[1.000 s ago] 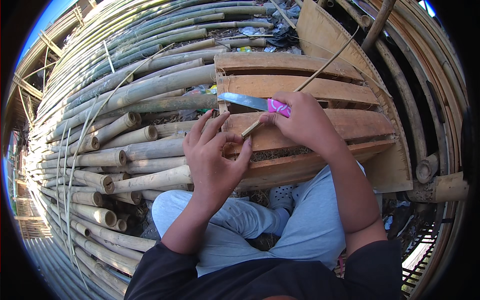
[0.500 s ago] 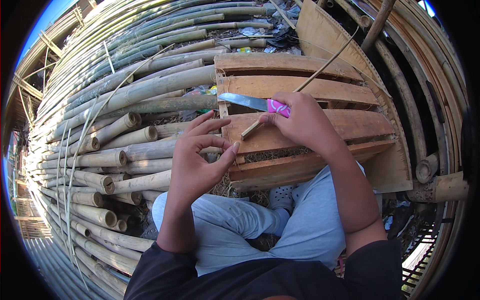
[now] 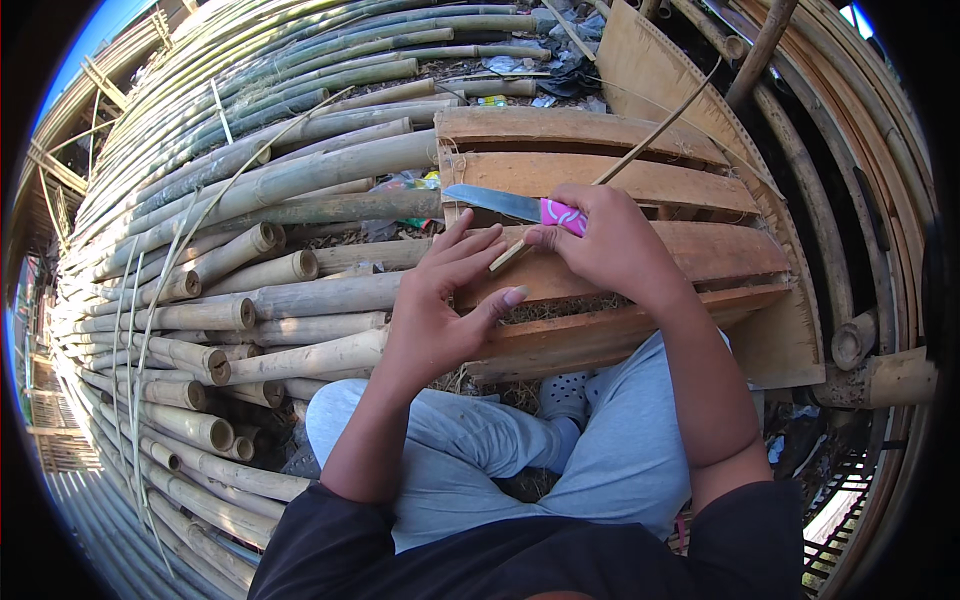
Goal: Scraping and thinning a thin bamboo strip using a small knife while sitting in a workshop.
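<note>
My right hand [image 3: 610, 240] grips a knife [image 3: 500, 203] by its pink and white handle, the blade pointing left. The same hand also pinches a long thin bamboo strip [image 3: 655, 133], which runs from its cut end near my left hand up to the far right. My left hand [image 3: 450, 295] is open, fingers spread, close to the strip's cut end, with nothing in it. Both hands are above a slatted wooden crate [image 3: 600, 178], which stands in front of my knees.
Stacked bamboo poles [image 3: 330, 215] fill the left side, their cut ends toward me. Long thin split strips [image 3: 140, 350] lie across them. A curved plywood sheet [image 3: 655, 70] stands behind the crate. Plastic litter [image 3: 572, 80] lies at the back. More poles [image 3: 800, 180] stand at the right.
My left hand has moved right, toward the strip's cut end, and its thumb and fingers have spread apart. My right hand keeps hold of the knife and strip, barely shifted.
</note>
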Tool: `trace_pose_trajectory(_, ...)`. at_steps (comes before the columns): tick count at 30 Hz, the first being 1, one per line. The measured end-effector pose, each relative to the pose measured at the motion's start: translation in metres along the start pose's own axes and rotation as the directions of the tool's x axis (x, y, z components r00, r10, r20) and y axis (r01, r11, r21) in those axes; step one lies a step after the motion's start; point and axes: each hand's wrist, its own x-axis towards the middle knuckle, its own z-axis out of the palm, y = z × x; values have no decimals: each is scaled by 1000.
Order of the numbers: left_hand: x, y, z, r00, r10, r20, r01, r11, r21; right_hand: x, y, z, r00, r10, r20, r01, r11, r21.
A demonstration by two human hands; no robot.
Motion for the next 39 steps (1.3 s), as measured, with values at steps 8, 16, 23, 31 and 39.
trace_pose_trajectory(8, 1, -1, 11, 996, 56, -67, -51, 996, 74, 23, 56, -56, 983, 171, -68, -164, 981, 100)
trace_pose_trajectory(16, 3, -2, 12, 990, 134, -50, -129, 988, 88, 46, 73, -58, 855, 500, -139, -518, 835, -184)
trace_pose_trajectory(23, 2, -3, 14, 985, 144, -98, -134, 986, 103, 33, 52, -31, 930, 363, -61, -367, 904, -222)
trace_pose_trajectory(31, -1, -3, 14, 982, 181, -62, -172, 977, 125, 31, 68, -38, 916, 351, -193, -399, 845, -356)
trace_pose_trajectory(39, -1, -3, 12, 983, 180, -46, -173, 978, 117, 30, 59, -42, 896, 411, -168, -444, 849, -287)
